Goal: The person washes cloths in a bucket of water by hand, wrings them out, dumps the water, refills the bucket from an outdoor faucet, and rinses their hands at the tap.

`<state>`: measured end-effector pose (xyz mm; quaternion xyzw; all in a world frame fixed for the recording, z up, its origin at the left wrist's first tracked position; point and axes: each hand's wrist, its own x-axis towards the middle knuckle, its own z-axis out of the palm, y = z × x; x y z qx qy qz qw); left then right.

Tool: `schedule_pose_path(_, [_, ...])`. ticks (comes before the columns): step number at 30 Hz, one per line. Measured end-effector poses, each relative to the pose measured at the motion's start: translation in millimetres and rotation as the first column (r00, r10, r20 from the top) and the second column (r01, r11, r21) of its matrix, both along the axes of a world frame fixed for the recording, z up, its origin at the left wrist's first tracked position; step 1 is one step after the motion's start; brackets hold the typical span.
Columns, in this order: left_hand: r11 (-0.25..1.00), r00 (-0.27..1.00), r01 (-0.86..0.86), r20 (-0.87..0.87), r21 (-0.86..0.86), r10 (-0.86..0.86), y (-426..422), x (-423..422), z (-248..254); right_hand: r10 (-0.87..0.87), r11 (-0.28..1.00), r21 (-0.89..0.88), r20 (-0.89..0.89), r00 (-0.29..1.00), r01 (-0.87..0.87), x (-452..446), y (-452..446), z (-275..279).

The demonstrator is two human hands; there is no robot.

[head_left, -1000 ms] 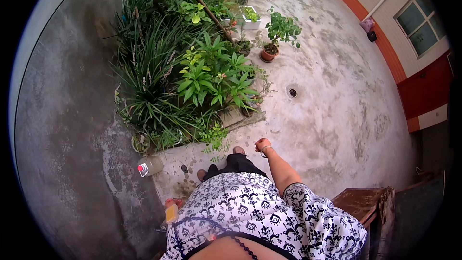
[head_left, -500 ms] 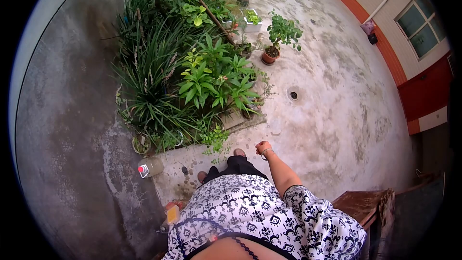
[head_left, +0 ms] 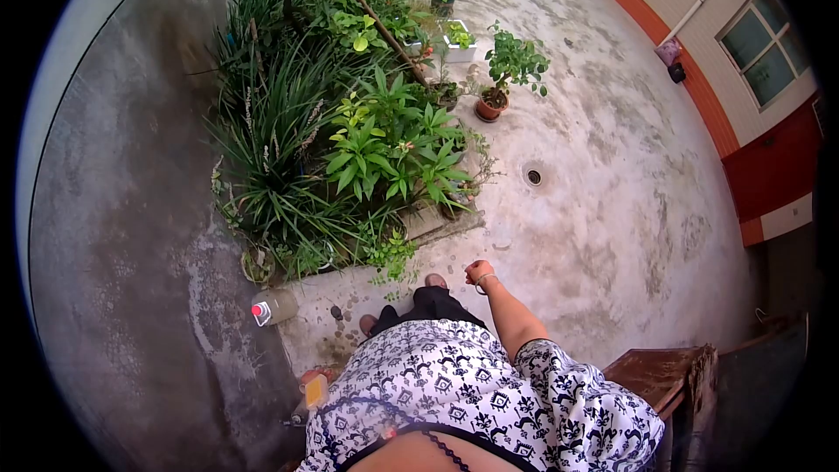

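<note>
My right hand (head_left: 478, 272) is held out in front of me over the concrete, fingers curled in, with a bracelet (head_left: 483, 279) on the wrist. Nothing shows sticking out of it. The nearest thing to it is the corner of the planting bed (head_left: 450, 225). My left hand does not show. By my left side, a small pale box with a yellow face (head_left: 315, 391) sits close to a metal tap (head_left: 297, 420). A large clear plastic bottle with a red cap (head_left: 276, 307) stands left of my feet, by the bed's near edge.
Leafy green plants (head_left: 376, 149) fill the bed ahead. Beyond it stand a potted shrub (head_left: 492, 105) and a white planter box (head_left: 459, 51). A floor drain (head_left: 533, 176) lies ahead right. Worn wooden furniture (head_left: 655, 376) is near my right elbow. A building wall (head_left: 699, 79) runs along the right.
The view has shifted very slightly. My right hand has turned a little, its fingers still curled; the plants and bottle stay put.
</note>
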<state>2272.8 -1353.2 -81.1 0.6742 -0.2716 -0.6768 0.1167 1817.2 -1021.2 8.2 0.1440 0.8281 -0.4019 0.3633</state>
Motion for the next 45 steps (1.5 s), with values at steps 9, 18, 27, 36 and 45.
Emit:
schedule_pose_path(9, [1.000, 1.000, -0.002, 0.007, -0.005, 0.002, -0.3, -0.4, -0.4, -0.014, 1.000, -0.007, 0.006, 1.000, 0.014, -0.9, -0.4, -3.5])
schedule_pose_path(18, [1.000, 1.000, -0.009, 0.015, -0.014, 0.010, -0.3, 1.0, -2.9, -0.004, 1.000, 0.012, 0.009, 1.000, 0.004, -1.2, -2.0, -0.9])
schedule_pose_path(27, [1.000, 0.999, -0.005, 0.032, -0.011, 0.005, -1.9, -6.5, -2.5, -0.019, 1.000, 0.005, -0.004, 1.000, 0.019, -1.1, -1.1, -1.6])
schedule_pose_path(36, [1.000, 0.999, -0.007, 0.031, -0.012, 0.007, -4.5, -9.5, -3.0, 0.016, 1.000, 0.012, -0.007, 1.000, -0.016, -3.0, 1.4, -14.6])
schedule_pose_path(45, [0.999, 0.998, -0.022, 0.058, -0.030, 0.023, -3.8, -9.6, -0.5, 0.069, 0.997, 0.029, -0.030, 0.997, -0.068, -3.8, -1.2, -10.4])
